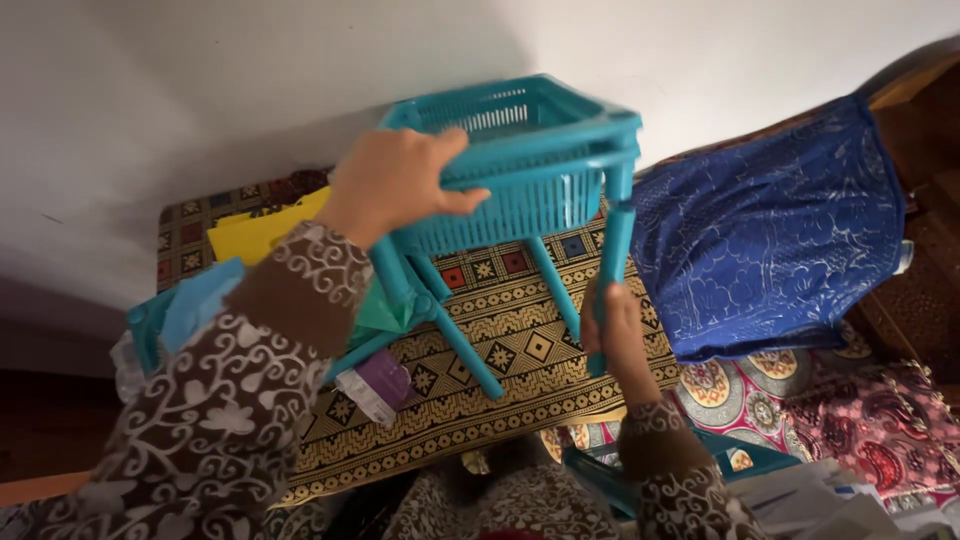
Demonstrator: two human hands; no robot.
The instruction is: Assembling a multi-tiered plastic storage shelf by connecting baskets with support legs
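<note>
Teal basket [520, 165] is up between our hands: left hand [392, 185] clamped on its rim, right hand [612, 325] gripping a leg [613, 262] below. We're mid-assembly, it seems; next, that leg wants seating square.

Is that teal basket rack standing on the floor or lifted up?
Lifted and tilted: both hands, left hand and right hand, hold the teal basket rack above the patterned mat.

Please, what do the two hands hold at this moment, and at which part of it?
Both hold one teal plastic basket rack: the left hand grips the basket's rim, the right hand grips one leg near its lower end.
</note>
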